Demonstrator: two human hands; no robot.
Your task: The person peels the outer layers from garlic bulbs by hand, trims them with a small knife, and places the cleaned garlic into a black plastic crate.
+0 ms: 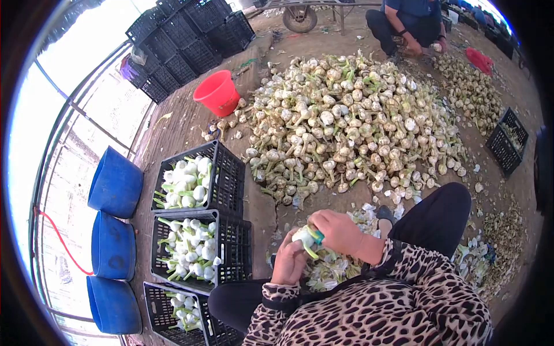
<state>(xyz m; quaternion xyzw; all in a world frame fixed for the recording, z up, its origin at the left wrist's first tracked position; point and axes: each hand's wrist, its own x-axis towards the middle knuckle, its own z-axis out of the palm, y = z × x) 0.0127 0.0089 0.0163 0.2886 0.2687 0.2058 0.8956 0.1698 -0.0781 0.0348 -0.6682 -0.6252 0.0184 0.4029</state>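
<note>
Three blue tubs (114,246) stand in a row at the far left. Beside them, three black crates (231,239) hold cleaned white bulbs with green stems. Beyond the crates, a red bucket (221,99) stands on the ground near some loose bulbs. The left hand (290,262) has its fingers closed round the lower side of a white bulb (302,236), held above peeled skins (327,270). The right hand (341,233) has curled fingers gripping a small green item (318,236) against the bulb's right side. Behind the hands spreads a large heap of unpeeled bulbs (352,121); past it, at the upper right, another person (416,22) crouches.
</note>
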